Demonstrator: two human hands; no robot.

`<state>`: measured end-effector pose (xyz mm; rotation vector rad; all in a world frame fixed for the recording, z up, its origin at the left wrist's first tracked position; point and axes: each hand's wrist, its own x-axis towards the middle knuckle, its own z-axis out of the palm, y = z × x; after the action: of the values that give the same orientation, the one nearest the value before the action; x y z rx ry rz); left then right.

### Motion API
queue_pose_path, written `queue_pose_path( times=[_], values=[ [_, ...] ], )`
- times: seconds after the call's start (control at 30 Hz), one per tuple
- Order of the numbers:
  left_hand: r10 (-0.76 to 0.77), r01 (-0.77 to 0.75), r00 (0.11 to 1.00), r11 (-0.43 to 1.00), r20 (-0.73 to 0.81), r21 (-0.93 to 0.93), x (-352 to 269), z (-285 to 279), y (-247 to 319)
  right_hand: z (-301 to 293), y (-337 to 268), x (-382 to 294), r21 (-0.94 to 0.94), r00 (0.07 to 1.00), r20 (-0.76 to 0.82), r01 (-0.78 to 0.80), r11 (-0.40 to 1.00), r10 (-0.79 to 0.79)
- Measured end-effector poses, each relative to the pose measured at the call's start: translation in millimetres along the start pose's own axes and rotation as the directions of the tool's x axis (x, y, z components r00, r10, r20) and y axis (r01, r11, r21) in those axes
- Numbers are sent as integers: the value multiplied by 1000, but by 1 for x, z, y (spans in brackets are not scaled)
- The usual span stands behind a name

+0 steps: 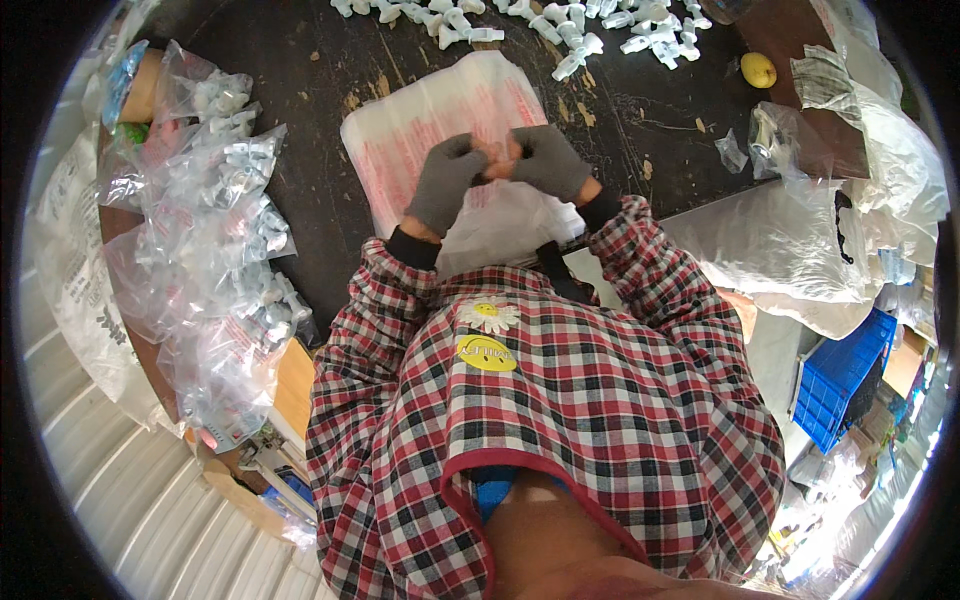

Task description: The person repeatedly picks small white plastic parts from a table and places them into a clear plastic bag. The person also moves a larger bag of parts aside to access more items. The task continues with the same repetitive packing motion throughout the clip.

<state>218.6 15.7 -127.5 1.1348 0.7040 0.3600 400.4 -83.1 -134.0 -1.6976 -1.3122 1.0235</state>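
Note:
A stack of clear plastic bags with red print (397, 142) lies on the dark table before me. Over its near part my left hand (454, 176) and my right hand (547, 161), both in grey fingerless gloves, meet with their fingertips close together. The fingers pinch at a thin clear plastic bag (510, 217) that hangs down toward my lap; its upper edge is blurred between them. Beyond the stack lie many translucent white plastic fittings (574, 45). At the left is a heap of clear bags filled with such fittings (247, 217).
A yellow fruit (757, 70) sits at the table's right, above a crumpled piece of clear plastic (731, 152). Large white plastic sacks (780, 255) hang over the right edge. A blue plastic crate (844, 379) stands lower right. Corrugated sheeting (150, 480) is at the lower left.

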Motion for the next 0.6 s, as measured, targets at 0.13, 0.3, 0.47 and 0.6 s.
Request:
queue_pose_path(
  times=[0.13, 0.3, 0.47, 0.6],
  values=[
    [103, -118, 978, 991, -183, -70, -10, -53, -3, -38, 29, -19, 165, 912, -383, -91, 982, 149],
    [225, -171, 944, 959, -241, 225, -12, -15, 14, -24, -43, -22, -495, 754, -300, 401, 771, -584],
    [90, -107, 994, 948, 69, 299, -33, 4, 71, -6, 32, 2, -626, 929, -12, 281, 728, -369],
    [179, -178, 982, 756, 63, 629, -47, -14, 83, -76, -22, 8, 56, 804, 527, 290, 955, -275]
  ],
)
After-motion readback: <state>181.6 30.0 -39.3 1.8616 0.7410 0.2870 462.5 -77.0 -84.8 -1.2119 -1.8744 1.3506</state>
